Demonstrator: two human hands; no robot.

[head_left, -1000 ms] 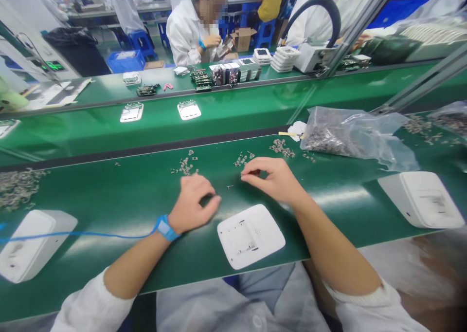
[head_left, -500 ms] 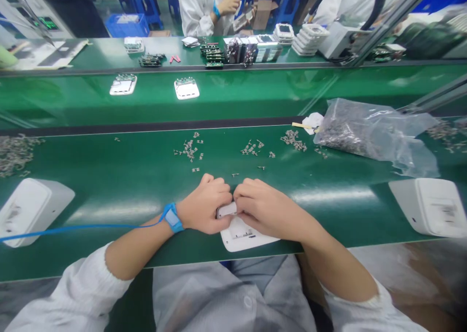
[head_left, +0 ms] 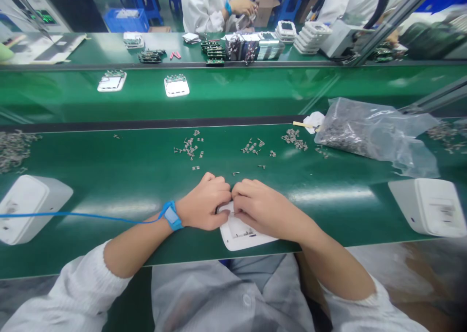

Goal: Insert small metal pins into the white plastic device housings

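A white plastic housing point(head_left: 237, 242) stands at the table's near edge, with its labelled face up. My left hand point(head_left: 206, 201), with a blue strap at the wrist, is curled at the housing's far left corner. Close beside it my right hand point(head_left: 268, 210) lies over the far right part of the housing, fingers bent. Both hands' fingers close on something at the housing's far edge, which they mostly hide. Small metal clips point(head_left: 189, 148) lie scattered beyond my hands, with more metal pieces point(head_left: 294, 139) to the right.
White housings stand at the left point(head_left: 32, 205) and right point(head_left: 434, 208). A clear bag of metal parts point(head_left: 357, 130) lies back right. Beyond, a green belt point(head_left: 226, 88) carries two white trays with boards point(head_left: 177, 86). A person in white works across the line.
The two trays on the belt have shifted left. The small white piece between my hands no longer shows clearly. The person's hands opposite have moved right and down.
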